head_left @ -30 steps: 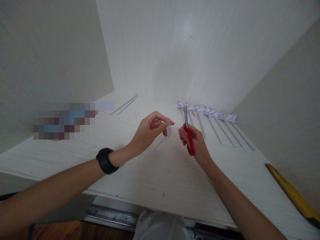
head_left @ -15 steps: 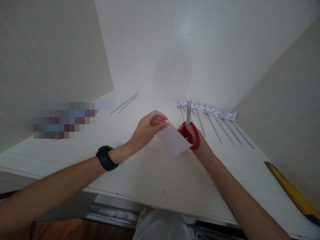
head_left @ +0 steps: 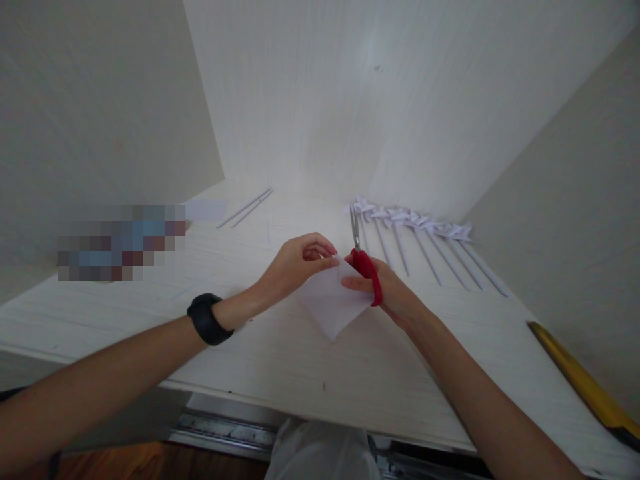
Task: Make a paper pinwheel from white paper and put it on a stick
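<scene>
A white sheet of paper is pinched at its upper edge by my left hand, which wears a black band on the wrist. My right hand holds red-handled scissors, their blades pointing away from me and slightly apart. The right thumb lies on the paper near its right corner, while the other fingers are mostly hidden behind the handles and the sheet. One corner of the paper points down toward me, above the white table.
Several paper pinwheels on rolled sticks lie in a row at the back right. Two thin paper sticks and a flat paper lie at the back left. A yellow-bladed tool rests at the right edge. Walls enclose the table.
The scissors have turned and moved left, closer to my left hand. My right thumb has come onto the paper, and the sheet now faces me more squarely.
</scene>
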`<state>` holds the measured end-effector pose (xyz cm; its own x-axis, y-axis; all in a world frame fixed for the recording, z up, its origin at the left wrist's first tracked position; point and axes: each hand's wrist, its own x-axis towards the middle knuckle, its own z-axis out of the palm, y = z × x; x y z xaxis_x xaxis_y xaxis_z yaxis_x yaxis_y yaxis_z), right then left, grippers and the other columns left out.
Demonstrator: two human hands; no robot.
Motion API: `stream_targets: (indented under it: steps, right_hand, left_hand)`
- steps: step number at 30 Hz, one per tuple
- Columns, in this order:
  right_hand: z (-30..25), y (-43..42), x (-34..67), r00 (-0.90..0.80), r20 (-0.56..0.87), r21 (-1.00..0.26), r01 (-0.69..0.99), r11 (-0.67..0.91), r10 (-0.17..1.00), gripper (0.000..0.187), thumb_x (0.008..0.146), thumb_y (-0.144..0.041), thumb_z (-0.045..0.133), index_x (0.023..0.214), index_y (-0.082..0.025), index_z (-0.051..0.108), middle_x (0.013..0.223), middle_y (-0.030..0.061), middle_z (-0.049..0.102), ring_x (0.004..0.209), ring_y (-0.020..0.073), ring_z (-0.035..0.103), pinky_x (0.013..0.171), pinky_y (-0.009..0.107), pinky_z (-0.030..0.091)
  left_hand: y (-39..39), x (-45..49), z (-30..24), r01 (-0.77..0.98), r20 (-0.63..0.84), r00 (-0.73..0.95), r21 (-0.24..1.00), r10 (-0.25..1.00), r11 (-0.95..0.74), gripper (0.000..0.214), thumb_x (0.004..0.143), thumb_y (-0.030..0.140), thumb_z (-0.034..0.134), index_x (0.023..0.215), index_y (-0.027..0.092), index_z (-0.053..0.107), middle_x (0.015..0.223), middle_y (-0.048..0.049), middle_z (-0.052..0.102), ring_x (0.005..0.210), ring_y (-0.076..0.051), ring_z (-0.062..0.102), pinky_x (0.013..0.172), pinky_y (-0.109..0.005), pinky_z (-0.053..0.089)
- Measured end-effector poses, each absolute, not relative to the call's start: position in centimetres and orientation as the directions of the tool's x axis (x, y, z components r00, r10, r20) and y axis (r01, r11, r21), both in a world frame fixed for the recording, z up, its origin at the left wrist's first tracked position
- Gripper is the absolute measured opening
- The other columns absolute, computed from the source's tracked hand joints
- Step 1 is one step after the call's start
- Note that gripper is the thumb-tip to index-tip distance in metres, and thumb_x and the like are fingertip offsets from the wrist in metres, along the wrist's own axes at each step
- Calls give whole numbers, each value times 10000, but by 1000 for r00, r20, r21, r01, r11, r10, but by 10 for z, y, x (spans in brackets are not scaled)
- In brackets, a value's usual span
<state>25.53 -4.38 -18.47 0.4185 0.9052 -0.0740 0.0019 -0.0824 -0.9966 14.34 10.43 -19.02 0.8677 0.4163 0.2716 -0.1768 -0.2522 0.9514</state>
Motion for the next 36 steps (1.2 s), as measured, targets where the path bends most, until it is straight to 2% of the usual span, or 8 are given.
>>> stream_targets:
  steps: [7,12,21,36]
  right_hand:
    - [-187,-44,259,415,-122,-992,-25,-123,902,325,609,-287,763,835,-174,559,769,3,581,648,135,554,547,250,360]
    - [-188,-44,258,426,-131,-991,-61,-116,895,336,590,-259,771,832,-181,552,802,-2,561,672,136,557,564,255,371]
    - [-187,-44,258,412,-139,-990,-71,-121,901,330,587,-268,783,773,-187,522,743,-22,543,644,126,540,545,243,351]
    - [-187,-46,258,375,-110,-994,-41,-102,921,292,645,-340,753,782,-197,538,805,4,582,701,155,566,579,254,400]
  left_hand:
    - [106,145,-189,-148,178,913,983,367,-108,201,662,195,724,828,153,619,757,6,642,689,-96,579,640,-222,425]
    - [105,145,-186,-165,181,914,983,364,-74,172,669,134,680,833,156,633,787,7,649,717,-95,578,660,-220,413]
    - [101,144,-182,-127,135,913,991,385,-47,135,677,227,708,751,152,623,729,16,622,685,-93,541,635,-222,379]
    - [105,142,-181,-85,129,896,989,424,-120,138,724,291,626,701,160,660,594,23,544,575,-99,449,553,-242,309]
